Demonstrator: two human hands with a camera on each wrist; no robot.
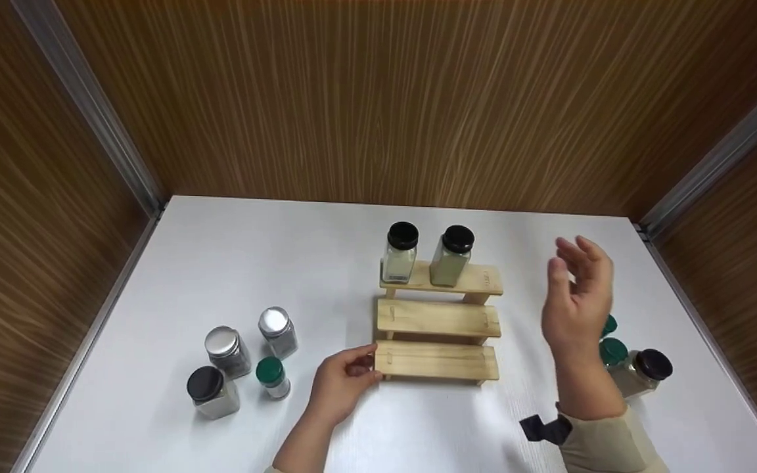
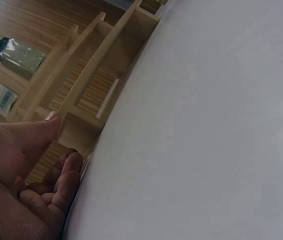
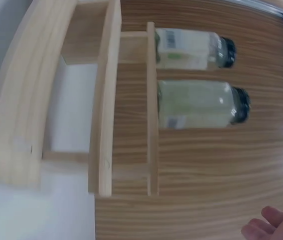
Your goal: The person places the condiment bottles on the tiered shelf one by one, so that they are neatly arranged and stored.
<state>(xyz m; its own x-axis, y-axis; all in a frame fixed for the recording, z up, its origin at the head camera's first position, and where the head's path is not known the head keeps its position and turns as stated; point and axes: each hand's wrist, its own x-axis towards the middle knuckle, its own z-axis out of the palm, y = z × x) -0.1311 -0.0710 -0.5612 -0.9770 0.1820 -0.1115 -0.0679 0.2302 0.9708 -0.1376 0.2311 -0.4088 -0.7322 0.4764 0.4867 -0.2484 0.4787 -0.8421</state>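
One three-tier pale-wood step rack [image 1: 437, 320] on white tabletop [image 1: 319, 256], approx. ctr. L hand [image 1: 340, 386] is right at its left end: thumb + index pinch end of the lowest tier, so rack sits immediately to that hand's right, touching. L wrist cam agrees: thumb on the tier's end, other fingers curled low, next to tabletop.

R hand [image 1: 579, 302] up in the air, fingers loosely bent, thumb apart, nothing held; rack is to its left, w/ a clear gap.

Top tier, L side to mid: square clear jar w/ black cap, whitish contents [image 1: 399, 259], upright; just beside it, square clear jar w/ black cap, greenish contents [image 1: 449, 263], also upright.

Left of L hand, 4 containers: two silver-capped jars [image 1: 228, 351], black-capped jar w/ pale contents [image 1: 214, 394], small green-capped bottle [image 1: 273, 378], nearest to hand.

Near R forearm: two green caps [image 1: 613, 351], rest mostly hidden, plus black-capped jar, partly covered [image 1: 641, 374]. Brown wood-grain panel [image 1: 378, 105] behind.
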